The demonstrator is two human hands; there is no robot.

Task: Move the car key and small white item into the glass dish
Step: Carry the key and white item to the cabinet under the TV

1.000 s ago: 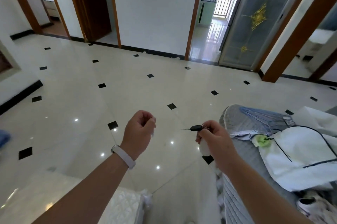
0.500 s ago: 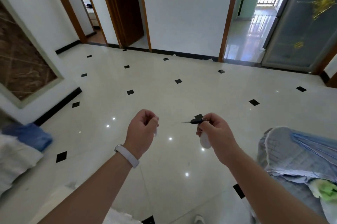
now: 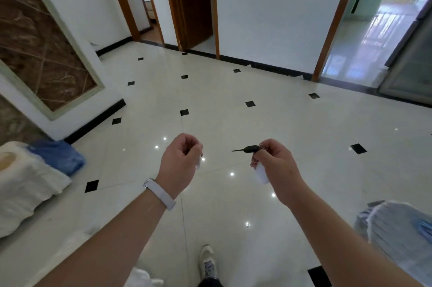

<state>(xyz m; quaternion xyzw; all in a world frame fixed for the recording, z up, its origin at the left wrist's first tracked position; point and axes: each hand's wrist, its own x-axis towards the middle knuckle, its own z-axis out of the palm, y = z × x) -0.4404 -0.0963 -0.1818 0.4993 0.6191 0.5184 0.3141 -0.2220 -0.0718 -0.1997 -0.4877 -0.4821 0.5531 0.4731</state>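
Note:
My right hand [image 3: 278, 169] is held out at chest height, closed on a black car key [image 3: 248, 149] whose thin blade points left. A white oval tag [image 3: 261, 175] hangs under that hand. About a hand's width to the left, my left hand [image 3: 180, 160], with a white band on its wrist, has its fingers closed. A small white item [image 3: 198, 165] peeks out below those fingers. Both hands hover over the glossy tiled floor. No glass dish is in view.
A white padded bundle [image 3: 25, 195] and a blue cloth [image 3: 59, 158] lie at the left by a wall with a brown panel [image 3: 39, 52]. Striped grey-blue fabric [image 3: 397, 230] sits at the lower right. My shoe [image 3: 207, 261] is on the floor below. Doorways open ahead.
The view has swung left: the striped fabric and white garment slid off to the right, while the white bundle and blue cloth came in at the left. Both hands keep their hold.

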